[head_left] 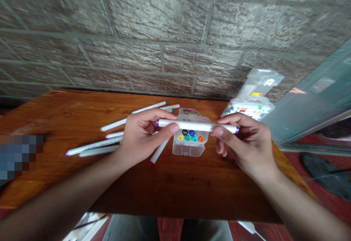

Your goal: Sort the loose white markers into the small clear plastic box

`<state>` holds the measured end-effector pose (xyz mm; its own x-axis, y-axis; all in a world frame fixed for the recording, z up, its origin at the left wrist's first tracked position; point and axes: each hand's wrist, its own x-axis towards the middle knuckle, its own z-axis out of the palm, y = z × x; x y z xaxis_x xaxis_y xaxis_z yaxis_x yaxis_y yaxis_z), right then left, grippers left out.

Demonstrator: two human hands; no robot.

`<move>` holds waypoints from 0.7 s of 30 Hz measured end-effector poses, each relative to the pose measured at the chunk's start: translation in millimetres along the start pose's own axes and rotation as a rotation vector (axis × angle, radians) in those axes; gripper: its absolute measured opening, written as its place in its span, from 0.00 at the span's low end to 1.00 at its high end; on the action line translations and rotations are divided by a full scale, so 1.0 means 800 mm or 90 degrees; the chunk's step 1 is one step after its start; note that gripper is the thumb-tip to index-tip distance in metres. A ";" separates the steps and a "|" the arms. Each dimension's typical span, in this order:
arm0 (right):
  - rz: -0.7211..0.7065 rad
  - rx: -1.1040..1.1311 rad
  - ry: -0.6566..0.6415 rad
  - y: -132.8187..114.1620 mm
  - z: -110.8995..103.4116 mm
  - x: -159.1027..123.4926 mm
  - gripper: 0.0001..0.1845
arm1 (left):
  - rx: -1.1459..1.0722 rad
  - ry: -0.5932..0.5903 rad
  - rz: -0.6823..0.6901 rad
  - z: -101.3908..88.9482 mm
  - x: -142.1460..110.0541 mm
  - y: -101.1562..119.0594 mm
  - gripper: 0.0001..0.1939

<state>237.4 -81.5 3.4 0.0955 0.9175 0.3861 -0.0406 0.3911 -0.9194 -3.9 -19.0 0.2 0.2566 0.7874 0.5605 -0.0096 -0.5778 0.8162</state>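
A white marker (196, 125) with purple ends is held level in front of me. My left hand (148, 131) pinches it near its left end between thumb and fingers. Near the other end, my right hand (244, 138) grips it the same way. Behind and below the marker stands a clear plastic case (189, 150), with several numbered, coloured marker ends showing in it; the held marker hides part of it. Loose white markers (113, 124) lie on the table to the left, some partly covered by my left hand and forearm.
A second clear case (248, 105) with its lid up, full of markers, stands at the back right of the wooden table (175, 186). A stone-block wall (164, 32) rises behind the table. A glass panel (309, 94) is on the right. A blurred-out patch covers something at left.
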 end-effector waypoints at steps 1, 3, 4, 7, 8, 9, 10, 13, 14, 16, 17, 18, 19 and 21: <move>0.001 0.003 0.001 0.000 0.000 0.000 0.06 | 0.009 0.000 0.006 0.000 0.000 0.000 0.04; 0.003 0.006 0.002 0.001 -0.001 0.000 0.06 | 0.024 0.002 0.018 0.000 0.000 0.000 0.04; 0.002 0.008 0.002 0.001 -0.001 0.000 0.06 | 0.030 0.003 0.023 0.000 0.000 0.000 0.04; -0.002 0.004 0.001 0.000 -0.002 -0.001 0.06 | 0.034 0.005 0.031 0.000 0.000 -0.001 0.05; -0.003 0.001 0.001 -0.001 -0.002 -0.002 0.07 | 0.031 0.006 0.029 0.000 0.000 -0.002 0.05; -0.006 -0.003 0.002 -0.001 -0.001 -0.002 0.07 | 0.027 0.006 0.026 0.000 0.000 -0.002 0.05; -0.006 -0.007 0.002 -0.002 -0.001 -0.002 0.08 | 0.022 0.007 0.021 0.000 0.000 -0.001 0.05; -0.007 -0.011 0.005 -0.002 0.000 -0.001 0.08 | 0.003 0.004 -0.009 0.000 -0.001 0.000 0.05; -0.005 -0.011 0.006 -0.002 0.000 0.000 0.08 | -0.010 0.000 -0.020 0.000 -0.001 0.001 0.05; 0.002 -0.005 0.006 -0.002 0.000 0.001 0.08 | -0.046 -0.007 -0.039 0.000 -0.001 0.001 0.06; 0.007 -0.001 0.006 -0.001 0.000 0.001 0.08 | -0.069 -0.009 -0.049 0.000 -0.001 0.000 0.06; 0.013 0.003 0.008 -0.001 0.000 0.001 0.08 | -0.094 -0.009 -0.058 0.000 -0.001 -0.001 0.06; 0.018 0.008 0.011 -0.001 0.000 0.001 0.08 | -0.118 -0.011 -0.069 -0.001 -0.001 -0.003 0.07; 0.030 0.014 0.017 -0.001 0.000 0.001 0.08 | -0.159 -0.015 -0.092 -0.002 -0.002 -0.007 0.08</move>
<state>237.9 -81.3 4.6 0.1202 0.9326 0.3404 -0.0674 0.3498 -0.9344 -5.6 -16.7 -5.3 0.2955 0.8507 0.4348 -0.2089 -0.3866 0.8983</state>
